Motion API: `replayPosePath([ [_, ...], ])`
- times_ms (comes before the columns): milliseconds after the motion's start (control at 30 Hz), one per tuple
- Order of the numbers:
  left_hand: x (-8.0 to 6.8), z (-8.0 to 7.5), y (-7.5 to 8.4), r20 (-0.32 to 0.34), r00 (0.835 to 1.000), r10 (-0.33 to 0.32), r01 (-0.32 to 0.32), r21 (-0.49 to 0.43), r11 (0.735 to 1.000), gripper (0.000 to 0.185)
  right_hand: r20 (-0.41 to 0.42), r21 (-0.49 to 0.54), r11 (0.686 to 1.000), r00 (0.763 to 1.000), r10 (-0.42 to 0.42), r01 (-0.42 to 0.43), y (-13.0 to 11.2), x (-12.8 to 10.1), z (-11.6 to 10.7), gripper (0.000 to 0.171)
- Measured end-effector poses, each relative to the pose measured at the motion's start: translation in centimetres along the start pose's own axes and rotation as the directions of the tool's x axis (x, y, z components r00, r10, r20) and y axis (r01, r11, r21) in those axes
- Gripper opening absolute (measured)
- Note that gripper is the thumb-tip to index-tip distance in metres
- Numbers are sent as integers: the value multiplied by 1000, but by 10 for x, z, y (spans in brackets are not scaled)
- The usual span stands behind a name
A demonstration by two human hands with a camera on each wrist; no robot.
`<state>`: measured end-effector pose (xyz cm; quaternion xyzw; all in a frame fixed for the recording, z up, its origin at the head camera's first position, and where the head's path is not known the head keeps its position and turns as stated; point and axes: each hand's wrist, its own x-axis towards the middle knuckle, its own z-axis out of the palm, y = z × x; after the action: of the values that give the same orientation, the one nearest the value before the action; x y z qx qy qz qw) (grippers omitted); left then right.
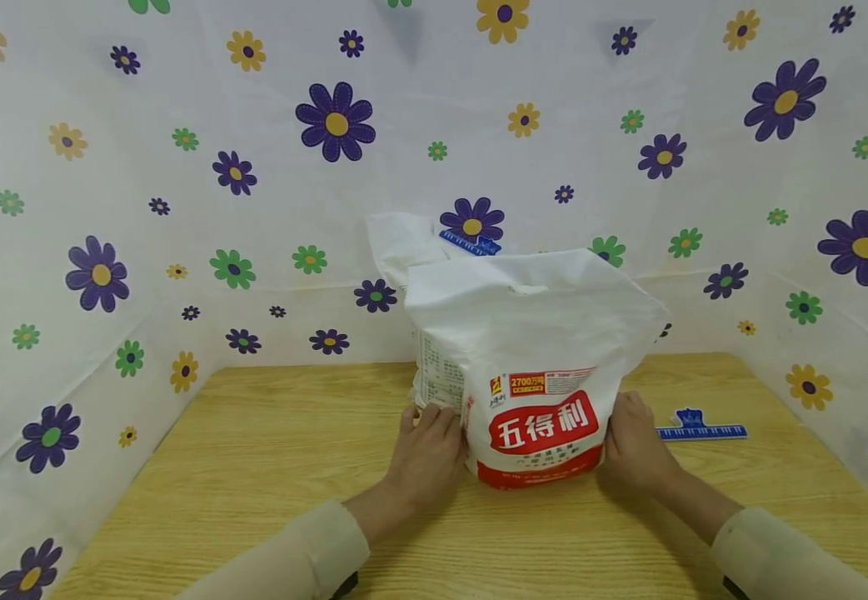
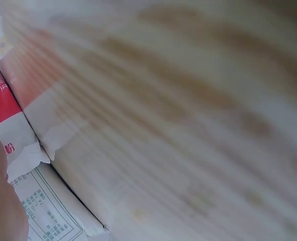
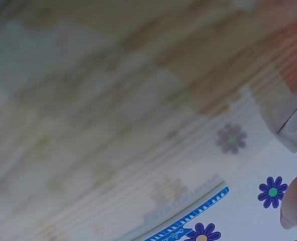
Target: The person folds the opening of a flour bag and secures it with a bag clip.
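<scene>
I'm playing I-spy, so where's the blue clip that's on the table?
In the head view, the blue clip is on the right side of the table, just to the right of the right hand, which holds the white bag.

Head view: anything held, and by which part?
The red-printed white bag, by its lower sides: left hand at one, right hand at the other.
</scene>
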<state>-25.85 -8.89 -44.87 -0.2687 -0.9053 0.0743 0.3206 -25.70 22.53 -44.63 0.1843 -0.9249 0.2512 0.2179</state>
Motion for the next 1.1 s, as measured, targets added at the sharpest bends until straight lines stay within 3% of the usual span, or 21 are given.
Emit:
replayPosePath([
  [267, -4, -2, -8, 79, 997, 6, -3, -49, 999, 25, 17, 12, 1000, 1000, 13, -13, -6, -1, 3, 33],
  [700, -12, -2, -22, 52, 998, 28, -23, -92, 996, 38, 38, 21, 999, 999, 30, -30, -17, -2, 8, 34],
  [1100, -20, -3, -35, 55, 998, 15, -8, -117, 993, 29, 22, 44, 998, 999, -38, 37, -24, -3, 13, 33],
])
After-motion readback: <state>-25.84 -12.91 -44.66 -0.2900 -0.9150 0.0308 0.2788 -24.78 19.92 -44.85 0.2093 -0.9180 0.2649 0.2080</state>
